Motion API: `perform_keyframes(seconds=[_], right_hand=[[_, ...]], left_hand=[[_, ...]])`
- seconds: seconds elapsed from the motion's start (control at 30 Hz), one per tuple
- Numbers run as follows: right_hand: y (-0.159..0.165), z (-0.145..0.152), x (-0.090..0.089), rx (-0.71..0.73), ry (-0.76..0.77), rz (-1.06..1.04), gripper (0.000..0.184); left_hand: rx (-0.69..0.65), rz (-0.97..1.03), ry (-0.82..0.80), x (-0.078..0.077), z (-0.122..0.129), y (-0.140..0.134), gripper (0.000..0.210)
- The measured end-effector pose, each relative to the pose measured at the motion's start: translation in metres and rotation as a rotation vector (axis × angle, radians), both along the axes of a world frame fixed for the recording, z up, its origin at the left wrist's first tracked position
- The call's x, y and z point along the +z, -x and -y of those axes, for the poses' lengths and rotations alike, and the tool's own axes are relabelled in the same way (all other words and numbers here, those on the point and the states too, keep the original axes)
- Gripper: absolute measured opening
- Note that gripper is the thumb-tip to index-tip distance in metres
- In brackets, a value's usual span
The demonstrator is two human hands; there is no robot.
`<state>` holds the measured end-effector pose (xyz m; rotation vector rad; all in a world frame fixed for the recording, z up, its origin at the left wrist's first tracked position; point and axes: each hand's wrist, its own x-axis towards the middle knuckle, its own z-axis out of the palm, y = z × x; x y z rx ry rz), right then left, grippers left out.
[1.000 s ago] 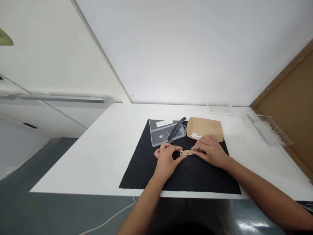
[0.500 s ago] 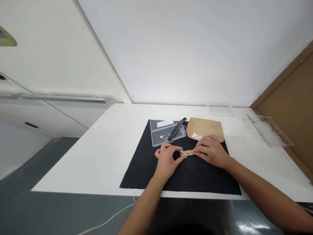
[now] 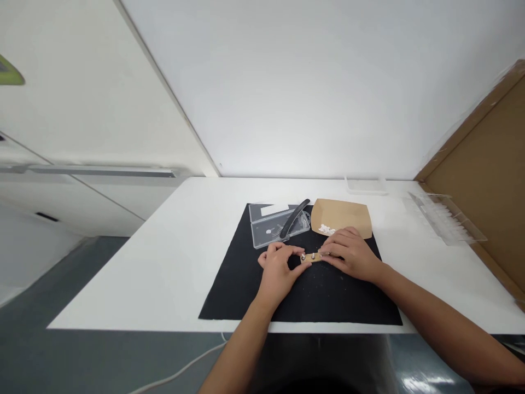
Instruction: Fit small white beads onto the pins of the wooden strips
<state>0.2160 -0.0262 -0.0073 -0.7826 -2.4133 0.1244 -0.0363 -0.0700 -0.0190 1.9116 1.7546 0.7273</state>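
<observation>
A small tan strip [image 3: 307, 258] with shiny metal studs standing on it lies over a black mat [image 3: 328, 301]. My left hand [image 3: 279, 270] pinches the strip's left end between thumb and forefinger, beside one stud. At the other end, my right hand [image 3: 348, 254] has its thumb and fingers closed around the strip, hiding that tip and whatever small part may be there. Just beyond the right hand sits a tan card tray [image 3: 342, 213] with small white pieces [image 3: 327, 230] in its near left corner.
Behind my left hand lies an open clear plastic case [image 3: 262, 234] holding small parts, with a black curved handle-like object [image 3: 294, 219] across it. A clear tray [image 3: 366, 186] stands by the wall. A clear rack [image 3: 447, 219] is on the right of the white table [image 3: 143, 284].
The view has shifted slightly. Both hands keep their hold on the strip, with only a small movement of the right fingers at its right end.
</observation>
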Motion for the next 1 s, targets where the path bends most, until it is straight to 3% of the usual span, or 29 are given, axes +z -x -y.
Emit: perform_keyframes(seconds=[0.13, 0.47, 1.0], right_hand=[[-0.0007, -0.0013, -0.0016, -0.022, 0.023, 0.005, 0.017], [-0.0008, -0.0035, -0.0035, -0.022, 0.095, -0.021, 0.013], [-0.0015, -0.0044, -0.0041, -0.004, 0.088, -0.037, 0.009]], left_hand=[[-0.006, 0.000, -0.012, -0.0011, 0.0002, 0.0004, 0.026], [-0.011, -0.003, -0.016, -0.0013, 0.0003, 0.0005, 0.026], [-0.001, -0.007, -0.011, 0.0002, 0.0003, 0.0001, 0.024]])
